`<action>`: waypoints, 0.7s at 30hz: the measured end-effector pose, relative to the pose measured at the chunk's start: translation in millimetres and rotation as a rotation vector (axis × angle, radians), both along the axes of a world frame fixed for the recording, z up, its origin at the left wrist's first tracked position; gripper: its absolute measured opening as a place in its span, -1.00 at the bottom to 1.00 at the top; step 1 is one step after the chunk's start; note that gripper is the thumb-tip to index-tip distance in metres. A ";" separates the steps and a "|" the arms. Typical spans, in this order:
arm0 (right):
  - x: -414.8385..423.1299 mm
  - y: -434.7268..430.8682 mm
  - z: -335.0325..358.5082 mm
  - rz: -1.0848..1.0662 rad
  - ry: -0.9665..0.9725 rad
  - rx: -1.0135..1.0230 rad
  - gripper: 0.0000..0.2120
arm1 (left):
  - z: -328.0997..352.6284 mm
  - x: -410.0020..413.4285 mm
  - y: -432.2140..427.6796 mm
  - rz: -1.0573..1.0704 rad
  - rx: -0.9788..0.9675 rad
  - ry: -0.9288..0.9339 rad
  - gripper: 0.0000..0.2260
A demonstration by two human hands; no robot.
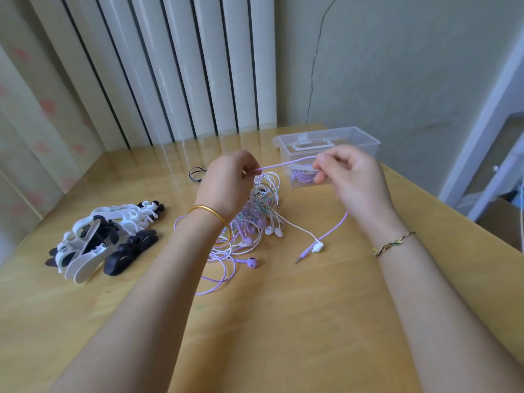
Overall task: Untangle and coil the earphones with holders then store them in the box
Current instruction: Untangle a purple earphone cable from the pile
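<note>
Barely begun: 1 purple set (303,175) lies in the box (368,141) beyond the fingers of the right hand (354,177). Both hands pinch a purple cable (286,163) between them, with the tangle (263,199) under the left hand (226,182).

The one view comes from the person's head and faces forward and down across the table (283,321). It is wide-angle, so edges bow outward. Both forearms enter from the bottom edge. The left hand (226,182) and right hand (351,177) sit near, just above centre, with the cable (286,163) stretched between them. The box (365,143) lies beyond them, the holders (105,236) off to the left. The upper half takes in white slats (175,66) and the wall (411,66).
</note>
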State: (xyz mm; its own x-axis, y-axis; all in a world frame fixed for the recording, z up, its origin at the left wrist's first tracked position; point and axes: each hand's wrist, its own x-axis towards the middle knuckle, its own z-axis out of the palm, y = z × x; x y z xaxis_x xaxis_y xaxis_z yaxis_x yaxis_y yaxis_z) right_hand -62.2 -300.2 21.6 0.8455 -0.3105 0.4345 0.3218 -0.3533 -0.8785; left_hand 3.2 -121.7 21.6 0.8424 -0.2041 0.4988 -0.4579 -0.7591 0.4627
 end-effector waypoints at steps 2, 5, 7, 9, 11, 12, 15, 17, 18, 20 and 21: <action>-2.4 -6.6 5.5 -0.142 -0.049 -0.217 -0.85 | -1.5 3.9 3.3 0.050 0.083 0.024 -0.88; -7.8 -6.8 15.3 -0.348 -0.088 -0.512 -0.84 | -3.1 5.1 6.1 0.122 0.176 0.084 -0.81; -9.1 -4.8 21.0 -0.446 -0.151 -0.596 -0.84 | -4.7 4.9 6.6 0.175 0.230 0.091 -0.84; -5.3 -8.4 20.6 -0.496 -0.161 -0.553 -0.85 | -7.1 6.7 8.7 0.210 0.297 0.081 -0.86; 0.1 -10.7 17.5 -0.443 -0.155 -0.348 -0.86 | -8.0 9.2 12.5 0.235 0.395 0.096 -0.85; 2.4 -11.3 17.4 -0.336 -0.162 -0.110 -0.85 | -7.8 10.2 14.5 0.240 0.426 0.119 -0.85; -2.3 -0.1 23.1 0.244 -0.095 0.884 -0.74 | -7.5 10.5 17.4 0.216 0.427 0.163 -0.84; -4.1 10.3 18.8 0.441 0.040 1.130 -0.72 | -10.6 8.2 15.5 0.195 0.380 0.131 -0.85; -4.1 15.2 15.9 0.421 0.132 1.041 -0.73 | -11.4 6.7 14.8 0.195 0.342 0.105 -0.85; -0.5 22.2 5.4 0.262 0.271 0.500 -0.80 | -10.3 3.5 13.8 0.219 0.256 0.050 -0.83; 2.0 24.1 -1.4 0.180 0.307 0.165 -0.87 | -8.8 1.9 13.6 0.231 0.214 0.016 -0.80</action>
State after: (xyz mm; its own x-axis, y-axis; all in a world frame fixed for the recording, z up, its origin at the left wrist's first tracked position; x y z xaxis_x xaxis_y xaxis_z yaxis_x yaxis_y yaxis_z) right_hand -60.2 -276.1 20.2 0.9756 -0.1904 0.1091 0.0786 -0.1610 -0.9838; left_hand 5.1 -108.1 12.8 0.8860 -0.1054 0.4516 -0.2560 -0.9232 0.2867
